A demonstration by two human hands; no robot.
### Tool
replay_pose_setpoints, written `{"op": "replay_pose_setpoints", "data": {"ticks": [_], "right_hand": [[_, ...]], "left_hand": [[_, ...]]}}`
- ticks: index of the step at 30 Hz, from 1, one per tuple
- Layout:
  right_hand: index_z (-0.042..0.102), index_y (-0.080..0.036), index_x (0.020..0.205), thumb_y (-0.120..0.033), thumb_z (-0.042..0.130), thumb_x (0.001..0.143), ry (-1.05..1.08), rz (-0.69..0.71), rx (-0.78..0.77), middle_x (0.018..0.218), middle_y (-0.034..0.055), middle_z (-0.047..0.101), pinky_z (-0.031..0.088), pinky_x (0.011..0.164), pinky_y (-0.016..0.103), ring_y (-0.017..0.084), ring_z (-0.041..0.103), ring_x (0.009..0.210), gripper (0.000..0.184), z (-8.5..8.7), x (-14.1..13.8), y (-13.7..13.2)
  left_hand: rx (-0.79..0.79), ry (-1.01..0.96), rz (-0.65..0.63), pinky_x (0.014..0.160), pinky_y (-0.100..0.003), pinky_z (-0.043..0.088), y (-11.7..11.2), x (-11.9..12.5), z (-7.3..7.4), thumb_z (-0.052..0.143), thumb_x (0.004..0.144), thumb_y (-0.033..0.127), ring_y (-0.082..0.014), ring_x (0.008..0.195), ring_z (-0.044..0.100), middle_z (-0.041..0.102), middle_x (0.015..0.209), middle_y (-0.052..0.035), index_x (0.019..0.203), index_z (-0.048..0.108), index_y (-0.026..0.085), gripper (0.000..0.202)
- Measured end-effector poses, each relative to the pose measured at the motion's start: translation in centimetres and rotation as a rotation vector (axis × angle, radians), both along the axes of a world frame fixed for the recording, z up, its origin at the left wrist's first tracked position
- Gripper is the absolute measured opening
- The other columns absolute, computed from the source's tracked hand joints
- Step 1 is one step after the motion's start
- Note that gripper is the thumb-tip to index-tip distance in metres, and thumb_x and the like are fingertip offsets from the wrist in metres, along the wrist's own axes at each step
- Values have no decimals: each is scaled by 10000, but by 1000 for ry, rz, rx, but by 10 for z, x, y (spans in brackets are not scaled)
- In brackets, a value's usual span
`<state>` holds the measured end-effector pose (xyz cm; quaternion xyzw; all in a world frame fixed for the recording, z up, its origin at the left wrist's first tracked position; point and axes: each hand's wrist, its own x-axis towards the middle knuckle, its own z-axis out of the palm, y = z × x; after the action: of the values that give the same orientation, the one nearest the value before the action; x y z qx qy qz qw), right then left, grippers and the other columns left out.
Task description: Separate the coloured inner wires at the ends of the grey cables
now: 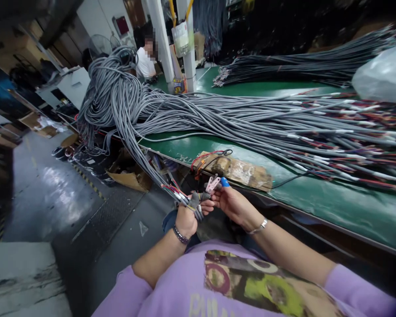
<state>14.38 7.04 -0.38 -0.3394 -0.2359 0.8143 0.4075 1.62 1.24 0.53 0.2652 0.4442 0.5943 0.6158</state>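
Note:
My left hand point(188, 218), with grey coverings on its fingers, is closed around the ends of several grey cables point(153, 169). These run down from the bench and show red and white wire ends near my fingers. Close beside it, my right hand point(234, 204) has blue tape on a fingertip and its fingers are pinched together. Between the two hands, at the right fingertips, is a small flat pink piece point(213, 185) with a forked outline; its exact kind is too small to tell.
A large pile of grey cables point(185, 110) covers the green bench point(317, 207). A taped cardboard piece point(240, 169) lies at its front edge. Behind are a black cable bundle point(284, 66), a plastic bag point(383, 72) and a seated person point(145, 61). An open carton point(128, 174) stands below.

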Motion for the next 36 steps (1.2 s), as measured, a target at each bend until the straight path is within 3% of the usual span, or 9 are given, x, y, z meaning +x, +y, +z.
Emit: {"op": "replay_pose_setpoints", "data": {"ticks": [4,7,11,14,16,20,25,29,36], "right_hand": [[653,-170,719,-559,606,754,-187,4,65,749,67,651,477,605,265,132,569,612,394,-5,10,-4],[647,-173,734,-561,655,701,-332,-6,210,753,51,649,455,598,255,123,544,607,390,-3,15,-11],[669,-193,812,-487,676,709,-502,144,569,744,31,638,441,644,278,151,544,658,311,9,15,-26],[681,-216,825,-419,685,723,-645,186,882,804,54,635,441,717,321,191,545,738,227,18,13,-37],[674,-224,774,-389,686,729,-709,173,980,786,59,617,438,722,334,199,530,735,171,22,11,-42],[656,-229,741,-371,702,714,-670,193,924,746,54,596,445,669,321,208,540,726,152,23,10,-46],[625,-214,715,-388,719,681,-543,205,700,655,18,588,425,580,292,174,527,623,200,19,12,-45],[610,-194,700,-399,728,658,-386,144,448,605,-15,565,382,538,264,117,470,532,240,14,12,-40],[640,-174,714,-367,758,605,-406,18,382,657,-10,576,357,538,237,107,452,588,251,19,17,-36]], "left_hand": [[-8,40,10,602,-275,491,-2,-4,-7,645,670,609,-230,741,685,720,768,-143,831,678,96,539],[-63,136,-58,484,-222,433,-6,-4,-10,658,660,588,-161,551,642,707,692,-125,757,667,97,501],[-118,303,-188,354,-193,343,-12,-2,-17,712,630,449,-82,338,478,621,499,-39,631,620,117,345],[-134,378,-203,353,-216,400,-16,-1,-25,706,582,244,-88,341,462,546,450,15,549,560,141,182],[-117,438,-255,372,-227,426,-19,-1,-27,635,584,147,-100,366,487,533,459,18,524,536,148,116],[-105,507,-359,372,-210,406,-24,-4,-23,582,609,120,-105,377,505,541,464,9,537,550,147,84],[-81,494,-368,380,-208,389,-28,-3,-9,698,623,276,-97,374,498,597,502,-12,592,604,137,170],[-16,420,-309,375,-186,332,-30,-2,-4,651,710,472,-74,355,484,624,516,-31,603,596,134,359],[-53,329,-122,333,-172,311,-29,2,-1,648,713,527,-71,312,459,578,457,23,749,573,145,391]]}}
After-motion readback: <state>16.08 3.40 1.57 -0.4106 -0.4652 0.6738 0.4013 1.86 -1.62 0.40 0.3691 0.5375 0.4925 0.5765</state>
